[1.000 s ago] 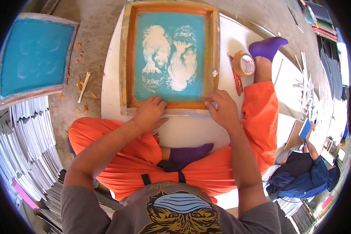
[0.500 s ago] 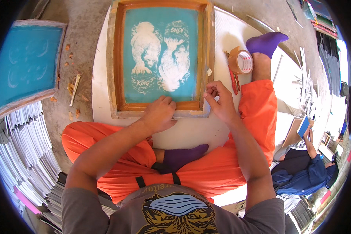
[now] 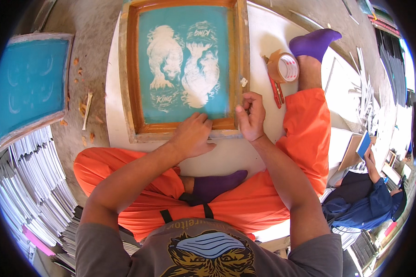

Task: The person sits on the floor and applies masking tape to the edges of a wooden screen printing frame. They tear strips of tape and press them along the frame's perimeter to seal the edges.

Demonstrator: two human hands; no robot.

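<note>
Screen [image 3: 184,64] unmoved on the board [image 3: 226,159], kept close to its left edge. Versus 1 s ago: left hand [image 3: 192,136] has been shifted right along the near rim; fingers held together, thumb apart, grip on rim can't be told. Right hand [image 3: 253,115] has been turned over by the near right corner; fingers curled, any pinch can't be told. Tape [image 3: 276,67] left where it was.

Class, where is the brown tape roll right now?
In the head view, the brown tape roll is right of the framed screen, next to the red tool and a purple sock.
</note>
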